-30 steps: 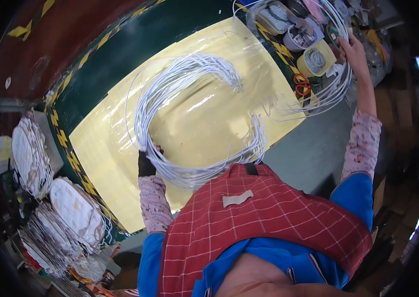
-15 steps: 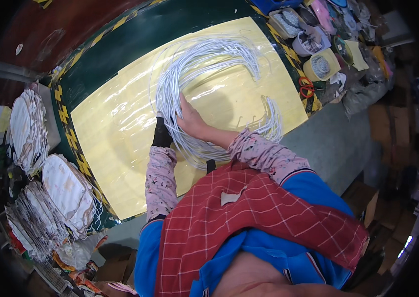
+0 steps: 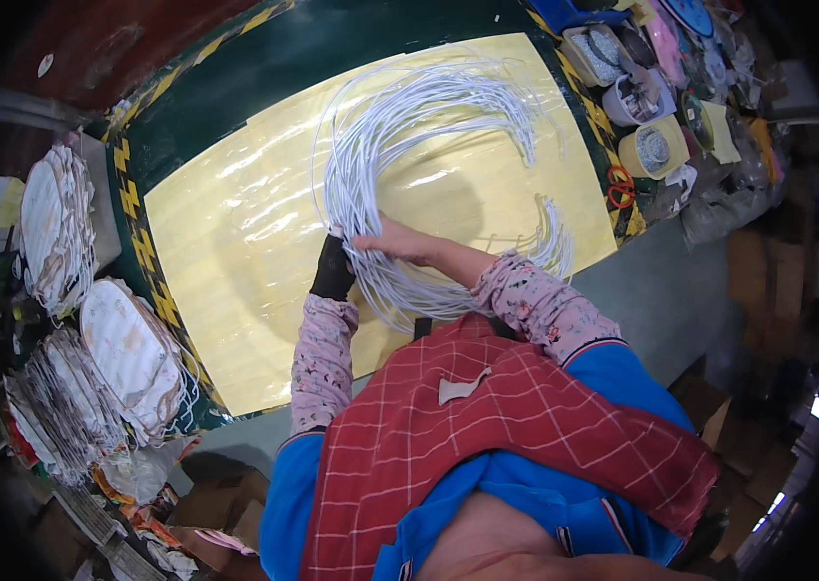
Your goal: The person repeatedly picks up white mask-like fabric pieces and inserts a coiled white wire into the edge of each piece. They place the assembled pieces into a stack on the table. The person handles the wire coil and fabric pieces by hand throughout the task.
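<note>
A thick bundle of thin white wires [image 3: 356, 160] lies curved in a C on a pale yellow sheet [image 3: 235, 281], its opening toward the right. My left hand [image 3: 335, 266], in a black glove, grips the outer left side of the bundle; most of its fingers are hidden by the wires. Bare and closed on the same stretch from the inner side, my right hand [image 3: 398, 240] has its fingertips pressed onto the wires. Loose wire ends [image 3: 553, 237] with small bent tips gather at the lower right of the sheet.
Red-handled scissors [image 3: 620, 187] lie by the striped tape at the table's right edge. Beyond them stand tubs of small parts [image 3: 651, 147] and plastic bags. Stacks of white oval pieces with strings [image 3: 128, 353] sit at the left. Cardboard boxes [image 3: 220, 504] stand below.
My right hand has slid down the bundle toward me and now lies closer to my left hand. The whole view has shifted slightly; the bundle keeps its curved shape.
</note>
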Demonstrator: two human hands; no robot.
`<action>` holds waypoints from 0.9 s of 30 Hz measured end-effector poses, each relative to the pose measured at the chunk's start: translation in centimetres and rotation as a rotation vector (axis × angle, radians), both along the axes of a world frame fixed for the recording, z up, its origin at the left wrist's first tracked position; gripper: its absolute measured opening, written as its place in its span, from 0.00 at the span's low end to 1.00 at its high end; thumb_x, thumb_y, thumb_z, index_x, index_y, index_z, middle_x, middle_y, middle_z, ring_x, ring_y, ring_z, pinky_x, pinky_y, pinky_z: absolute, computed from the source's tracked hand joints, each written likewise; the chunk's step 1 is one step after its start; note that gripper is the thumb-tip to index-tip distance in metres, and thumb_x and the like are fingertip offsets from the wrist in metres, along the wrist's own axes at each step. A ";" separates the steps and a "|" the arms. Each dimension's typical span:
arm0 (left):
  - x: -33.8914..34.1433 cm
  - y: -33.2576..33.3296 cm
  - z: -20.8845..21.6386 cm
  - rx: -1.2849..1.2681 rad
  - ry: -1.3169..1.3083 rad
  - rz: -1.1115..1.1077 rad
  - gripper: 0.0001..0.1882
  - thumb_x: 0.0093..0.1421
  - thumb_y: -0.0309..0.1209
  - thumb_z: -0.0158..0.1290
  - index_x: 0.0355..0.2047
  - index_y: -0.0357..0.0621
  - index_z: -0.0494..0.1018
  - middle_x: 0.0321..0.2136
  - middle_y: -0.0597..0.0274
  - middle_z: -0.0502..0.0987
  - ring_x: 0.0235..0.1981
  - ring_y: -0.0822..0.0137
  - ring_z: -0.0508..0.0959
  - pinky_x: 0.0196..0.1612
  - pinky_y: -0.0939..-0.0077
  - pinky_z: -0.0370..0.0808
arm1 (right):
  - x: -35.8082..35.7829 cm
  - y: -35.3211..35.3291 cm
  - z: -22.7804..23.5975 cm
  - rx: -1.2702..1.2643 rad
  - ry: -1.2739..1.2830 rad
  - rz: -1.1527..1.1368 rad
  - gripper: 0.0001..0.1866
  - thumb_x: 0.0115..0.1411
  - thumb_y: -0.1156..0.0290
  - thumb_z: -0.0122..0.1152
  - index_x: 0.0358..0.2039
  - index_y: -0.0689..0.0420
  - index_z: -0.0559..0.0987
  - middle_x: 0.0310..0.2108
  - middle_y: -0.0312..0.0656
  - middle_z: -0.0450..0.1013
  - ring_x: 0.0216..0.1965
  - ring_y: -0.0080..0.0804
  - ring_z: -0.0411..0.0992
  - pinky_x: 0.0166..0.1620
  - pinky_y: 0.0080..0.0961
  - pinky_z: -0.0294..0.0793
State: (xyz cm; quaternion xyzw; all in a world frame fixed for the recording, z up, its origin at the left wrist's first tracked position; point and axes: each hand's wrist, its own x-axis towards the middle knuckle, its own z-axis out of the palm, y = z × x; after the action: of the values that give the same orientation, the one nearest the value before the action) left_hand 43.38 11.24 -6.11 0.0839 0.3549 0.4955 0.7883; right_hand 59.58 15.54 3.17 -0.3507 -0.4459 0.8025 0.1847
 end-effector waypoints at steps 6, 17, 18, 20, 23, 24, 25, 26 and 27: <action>-1.1 2.3 4.5 0.367 -0.305 -0.129 0.35 0.64 0.56 0.33 0.59 0.38 0.56 0.53 0.58 0.67 0.51 0.67 0.69 0.52 0.75 0.65 | -1.4 0.4 2.0 0.191 -0.037 -0.259 0.39 0.44 0.75 0.66 0.56 0.64 0.57 0.43 0.49 0.68 0.39 0.32 0.72 0.44 0.27 0.71; 14.5 9.5 31.3 1.038 -0.024 -0.324 0.27 0.65 0.32 0.43 0.62 0.41 0.52 0.54 0.65 0.63 0.51 0.75 0.64 0.52 0.84 0.60 | 16.0 3.6 26.4 0.208 0.196 -0.577 0.23 0.52 0.66 0.61 0.46 0.64 0.71 0.35 0.45 0.74 0.33 0.30 0.76 0.36 0.27 0.78; 15.4 9.3 32.1 1.065 0.015 -0.352 0.27 0.65 0.33 0.44 0.62 0.41 0.53 0.52 0.66 0.65 0.50 0.75 0.65 0.51 0.83 0.61 | 17.8 2.9 27.4 0.181 0.238 -0.654 0.25 0.52 0.65 0.61 0.48 0.64 0.71 0.36 0.44 0.74 0.34 0.30 0.76 0.37 0.26 0.78; 16.5 8.7 32.8 1.059 0.071 -0.381 0.25 0.64 0.32 0.46 0.60 0.41 0.56 0.49 0.65 0.67 0.50 0.74 0.66 0.52 0.81 0.62 | 22.1 3.1 27.2 0.190 0.421 -0.481 0.29 0.54 0.63 0.58 0.53 0.64 0.66 0.37 0.44 0.74 0.35 0.29 0.75 0.38 0.24 0.78; 17.4 6.5 28.6 0.966 0.153 -0.438 0.24 0.64 0.30 0.47 0.59 0.39 0.59 0.50 0.61 0.69 0.53 0.71 0.66 0.55 0.77 0.62 | 23.2 2.7 26.5 0.146 0.663 -0.331 0.32 0.56 0.64 0.55 0.57 0.65 0.61 0.38 0.47 0.73 0.35 0.30 0.75 0.37 0.24 0.78; 17.4 4.9 27.1 1.009 0.214 -0.447 0.24 0.64 0.30 0.46 0.59 0.39 0.58 0.51 0.60 0.68 0.53 0.71 0.66 0.56 0.77 0.62 | 22.7 2.9 25.8 0.147 0.669 -0.342 0.34 0.56 0.62 0.55 0.59 0.65 0.58 0.37 0.47 0.73 0.33 0.31 0.75 0.36 0.24 0.78; 17.0 2.6 25.5 1.051 0.286 -0.467 0.24 0.64 0.30 0.46 0.59 0.39 0.58 0.52 0.60 0.68 0.54 0.71 0.66 0.56 0.77 0.62 | 22.1 2.5 24.6 0.123 0.643 -0.348 0.35 0.56 0.62 0.55 0.59 0.66 0.57 0.37 0.46 0.73 0.33 0.31 0.75 0.36 0.24 0.78; 16.7 0.8 24.2 1.000 0.312 -0.424 0.24 0.64 0.30 0.46 0.59 0.39 0.58 0.52 0.60 0.68 0.54 0.70 0.67 0.56 0.76 0.62 | 21.6 2.5 23.8 0.099 0.611 -0.349 0.35 0.56 0.61 0.54 0.59 0.66 0.56 0.37 0.46 0.72 0.33 0.31 0.75 0.36 0.24 0.78; 16.4 -0.6 22.7 0.948 0.337 -0.380 0.24 0.63 0.29 0.47 0.59 0.39 0.58 0.52 0.60 0.68 0.53 0.70 0.67 0.56 0.76 0.62 | 21.1 2.4 23.1 0.075 0.576 -0.348 0.36 0.56 0.60 0.54 0.60 0.66 0.55 0.36 0.45 0.72 0.33 0.30 0.75 0.36 0.24 0.78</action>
State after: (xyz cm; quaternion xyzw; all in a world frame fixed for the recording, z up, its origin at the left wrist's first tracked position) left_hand 59.77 10.59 16.56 0.5718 0.1924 0.4297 0.6719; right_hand 80.73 17.92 26.29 -0.1734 -0.3381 0.8081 0.4502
